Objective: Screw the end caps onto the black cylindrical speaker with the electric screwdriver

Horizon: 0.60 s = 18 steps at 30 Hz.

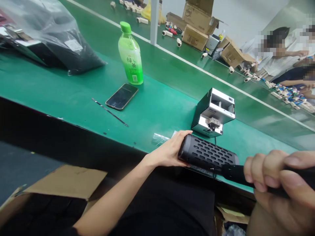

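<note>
The black speaker [208,154] lies on its side at the near edge of the green table [73,91], low and a bit right of the middle of the picture. Its holed cover is on. A black tool [236,173] has its tip pressed to the speaker's right end, so the work on that end looks to be under way, not done.

The left hand [169,150] sits at 9 o'clock from the speaker. Its fingers are wrapped around the left end and hold it steady, with the arm stretched up from the bottom of the picture. The right hand [278,183] is at 4 o'clock, very close to the camera. Its fingers are closed tight around the tool's handle.

At 12 o'clock from the speaker stands a small grey machine [213,113]. At 10 o'clock lie a phone [122,96] and a thin dark stick [110,112], and past them a green bottle [130,54]. Other people sit far off at 2 o'clock.
</note>
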Motion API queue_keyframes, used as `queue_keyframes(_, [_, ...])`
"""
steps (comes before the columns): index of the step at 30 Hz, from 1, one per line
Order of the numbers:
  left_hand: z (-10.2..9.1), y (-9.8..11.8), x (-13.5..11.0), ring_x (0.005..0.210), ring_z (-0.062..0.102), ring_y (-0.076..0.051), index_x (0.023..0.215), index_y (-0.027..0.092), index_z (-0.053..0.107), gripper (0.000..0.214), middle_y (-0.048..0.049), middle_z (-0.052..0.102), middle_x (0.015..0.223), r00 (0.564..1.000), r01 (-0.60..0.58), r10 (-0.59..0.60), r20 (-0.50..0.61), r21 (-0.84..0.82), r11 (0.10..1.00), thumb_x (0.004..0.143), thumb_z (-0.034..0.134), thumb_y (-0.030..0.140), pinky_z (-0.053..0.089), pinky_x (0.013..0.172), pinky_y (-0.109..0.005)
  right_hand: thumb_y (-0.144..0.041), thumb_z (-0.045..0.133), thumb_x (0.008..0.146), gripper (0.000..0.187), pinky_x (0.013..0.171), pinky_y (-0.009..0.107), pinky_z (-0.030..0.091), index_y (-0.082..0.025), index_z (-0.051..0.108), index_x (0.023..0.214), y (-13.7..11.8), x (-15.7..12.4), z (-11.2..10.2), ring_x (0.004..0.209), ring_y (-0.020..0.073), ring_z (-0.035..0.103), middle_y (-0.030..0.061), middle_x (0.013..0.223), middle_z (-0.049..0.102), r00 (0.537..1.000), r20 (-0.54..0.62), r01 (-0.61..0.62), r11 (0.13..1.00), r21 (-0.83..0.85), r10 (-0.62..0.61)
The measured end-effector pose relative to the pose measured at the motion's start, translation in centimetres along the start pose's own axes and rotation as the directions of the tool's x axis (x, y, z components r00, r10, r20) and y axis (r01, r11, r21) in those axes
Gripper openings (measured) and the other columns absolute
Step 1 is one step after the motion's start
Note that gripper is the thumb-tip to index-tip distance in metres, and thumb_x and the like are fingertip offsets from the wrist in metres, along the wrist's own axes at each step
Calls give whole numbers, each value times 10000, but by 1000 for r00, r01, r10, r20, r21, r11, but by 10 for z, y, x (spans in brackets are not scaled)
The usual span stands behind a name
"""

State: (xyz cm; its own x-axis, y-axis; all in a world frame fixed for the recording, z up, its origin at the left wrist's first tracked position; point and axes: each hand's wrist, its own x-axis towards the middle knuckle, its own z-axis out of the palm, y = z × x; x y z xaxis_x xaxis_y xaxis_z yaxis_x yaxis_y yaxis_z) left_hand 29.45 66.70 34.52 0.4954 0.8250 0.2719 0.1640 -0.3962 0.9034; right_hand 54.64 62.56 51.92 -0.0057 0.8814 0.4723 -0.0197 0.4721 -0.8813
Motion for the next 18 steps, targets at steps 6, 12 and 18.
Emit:
queue_keyframes(6, [0,0,-2,1516,567,-470,1756,330,267,1239,-211,464,1713,1000,2,-2,-1,5,1000,805,1061,358,536,1260,-685,-142,863,992,146,495,304,482,-232,765,1053,5,0,16,494,129,516,-46,650,599,1000,-10,-13,994,109,14])
queue_keyframes(12, [0,-1,-3,1526,559,-479,1763,335,240,1278,-213,455,1728,1000,14,-14,-2,16,1000,794,1072,382,532,1264,-707,-156,810,1059,122,525,315,507,-239,727,1090,10,-5,16,545,128,541,-52,691,599,999,48,-17,998,65,13])
queue_keyframes(18, [0,-3,-4,1546,557,-480,1767,335,242,1273,-216,452,1735,1000,9,-9,-1,30,1000,807,1071,443,525,1289,-713,-137,762,1095,155,571,342,527,-246,689,1177,14,-11,11,590,143,619,-59,733,624,984,180,-3,1000,24,-2])
